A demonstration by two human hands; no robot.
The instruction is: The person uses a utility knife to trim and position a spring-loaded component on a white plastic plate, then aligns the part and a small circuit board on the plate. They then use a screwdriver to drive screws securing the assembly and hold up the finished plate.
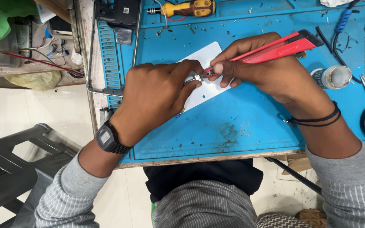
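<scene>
Right now the white plate (205, 82) lies near the middle of the blue mat (241, 122), with free mat on its right and near sides. The mat covers the worktop (216, 159), whose near edge is worn wood; pale floor (55, 109) shows at left. The left hand (157, 95) presses on the plate, its grip pinching a small metal part (194, 78). The right hand (262, 69) has its grip pressed around a red utility knife (275, 48), whose long axis runs from far right down to its tip at the part.
</scene>
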